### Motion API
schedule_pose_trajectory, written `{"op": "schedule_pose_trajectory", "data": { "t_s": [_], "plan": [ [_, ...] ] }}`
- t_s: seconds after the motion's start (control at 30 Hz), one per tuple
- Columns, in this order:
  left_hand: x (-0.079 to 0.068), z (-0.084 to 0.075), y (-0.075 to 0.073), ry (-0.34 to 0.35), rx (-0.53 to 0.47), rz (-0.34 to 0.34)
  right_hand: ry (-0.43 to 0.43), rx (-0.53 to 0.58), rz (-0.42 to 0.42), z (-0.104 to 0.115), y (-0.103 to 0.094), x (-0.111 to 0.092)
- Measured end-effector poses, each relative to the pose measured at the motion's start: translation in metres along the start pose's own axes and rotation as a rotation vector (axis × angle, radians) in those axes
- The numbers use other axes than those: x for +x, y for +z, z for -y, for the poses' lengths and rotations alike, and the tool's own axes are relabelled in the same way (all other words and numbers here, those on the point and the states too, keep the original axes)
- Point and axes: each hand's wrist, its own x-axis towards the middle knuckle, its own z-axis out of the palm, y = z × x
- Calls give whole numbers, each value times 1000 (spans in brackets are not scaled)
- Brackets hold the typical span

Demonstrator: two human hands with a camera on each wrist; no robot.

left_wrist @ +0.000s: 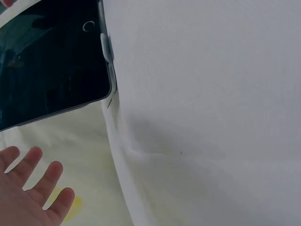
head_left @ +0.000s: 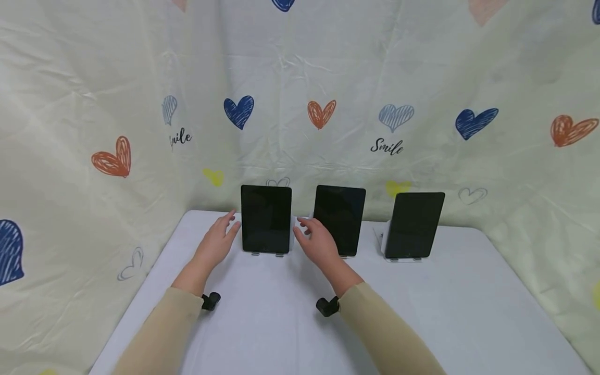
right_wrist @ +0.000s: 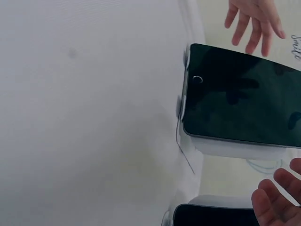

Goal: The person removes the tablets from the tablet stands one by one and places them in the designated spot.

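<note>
Three dark-screened tablets stand upright on stands along the back of the table. My left hand (head_left: 216,242), fingers spread, is just left of the leftmost tablet (head_left: 266,219). On that tablet's other side is my right hand (head_left: 319,240), its fingers loosely extended and overlapping the middle tablet (head_left: 339,219) in the head view. Neither hand holds anything. In the right wrist view, the leftmost tablet (right_wrist: 244,94) sits between both hands, its lower edge caught by the small lips of a white stand (right_wrist: 235,147). The left wrist view shows spread fingers apart from the tablet's side (left_wrist: 56,70).
To the right, the third tablet (head_left: 414,225) leans on its own white stand (head_left: 385,237). A white cloth covers the table (head_left: 290,323). Close behind hangs a pale curtain (head_left: 351,67) printed with hearts. A thin dark line (right_wrist: 186,157) runs beside the stand.
</note>
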Motion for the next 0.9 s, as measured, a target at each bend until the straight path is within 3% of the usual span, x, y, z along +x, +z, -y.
{"op": "schedule_pose_trajectory", "data": {
  "t_s": [0.23, 0.9],
  "plan": [
    [11, -5, 4, -40, -39, 18, 20, 68, -25, 2, 3, 13],
    [26, -15, 9, -51, -119, -136, 69, 169, -52, 7, 13, 35]
  ]
}}
